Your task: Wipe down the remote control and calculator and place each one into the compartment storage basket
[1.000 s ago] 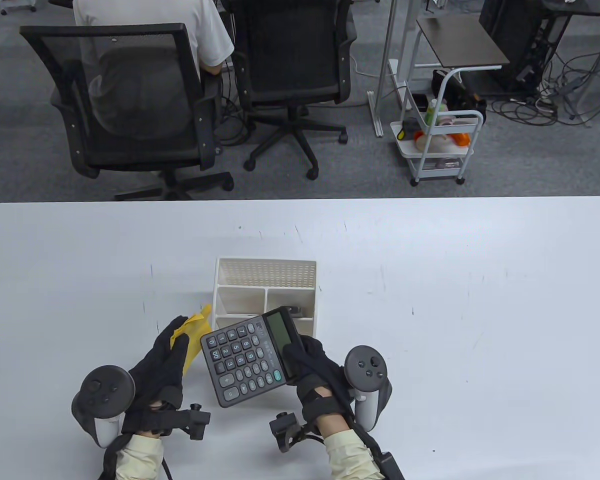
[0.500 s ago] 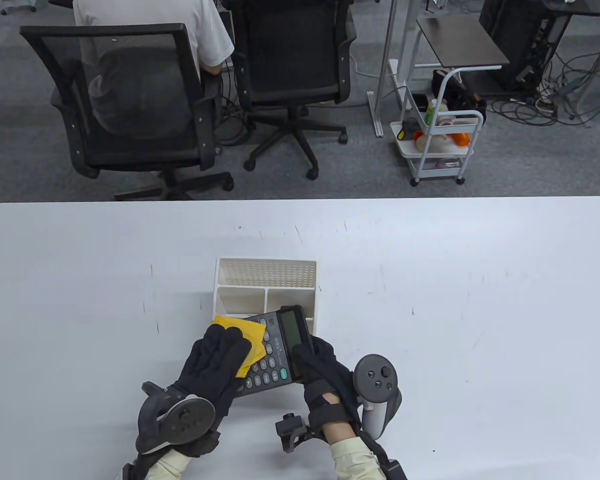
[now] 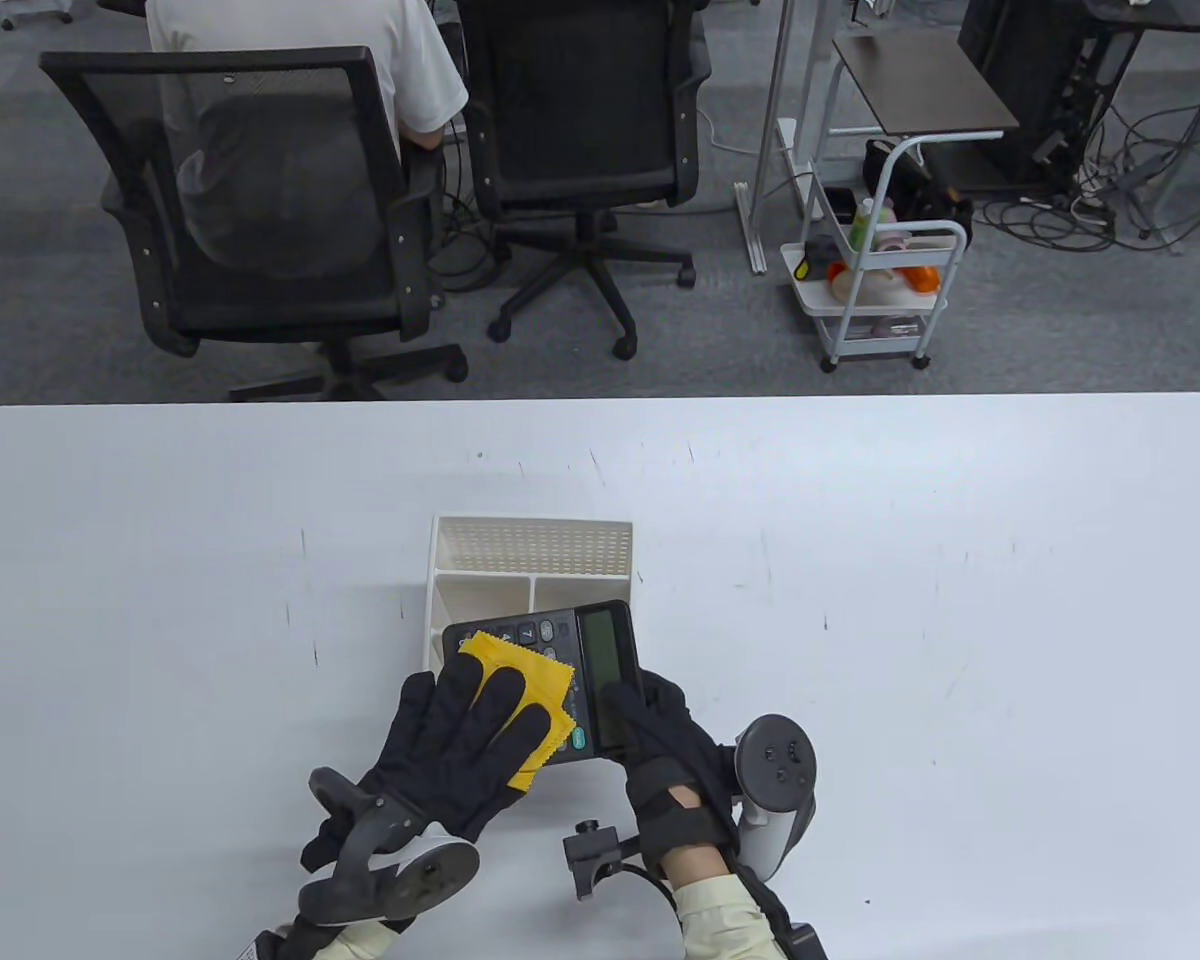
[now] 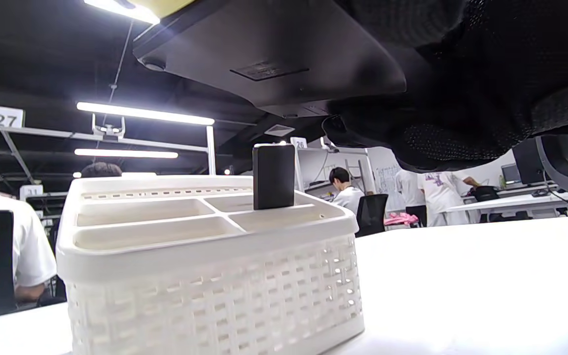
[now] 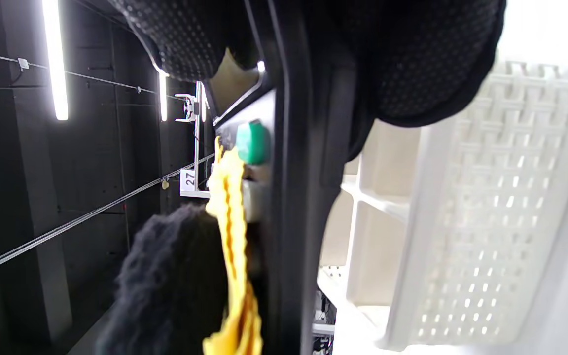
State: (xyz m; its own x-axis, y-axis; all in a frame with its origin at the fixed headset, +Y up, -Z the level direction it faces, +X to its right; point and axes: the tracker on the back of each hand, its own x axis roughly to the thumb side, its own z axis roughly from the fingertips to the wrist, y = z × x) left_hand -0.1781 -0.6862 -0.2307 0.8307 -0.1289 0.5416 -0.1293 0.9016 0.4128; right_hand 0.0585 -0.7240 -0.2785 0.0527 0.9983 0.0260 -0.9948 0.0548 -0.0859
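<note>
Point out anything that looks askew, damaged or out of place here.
Nothing stands out. The calculator is held off the table by the right hand while the left hand presses the yellow cloth on its keys; the basket sits upright.

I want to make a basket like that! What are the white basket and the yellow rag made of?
The white compartment basket looks like moulded plastic: smooth matte rim, walls pierced in a woven pattern. The small yellow cloth looks like thin soft fabric, maybe microfibre: it lies limp on the black calculator and has zigzag-cut edges.
</note>
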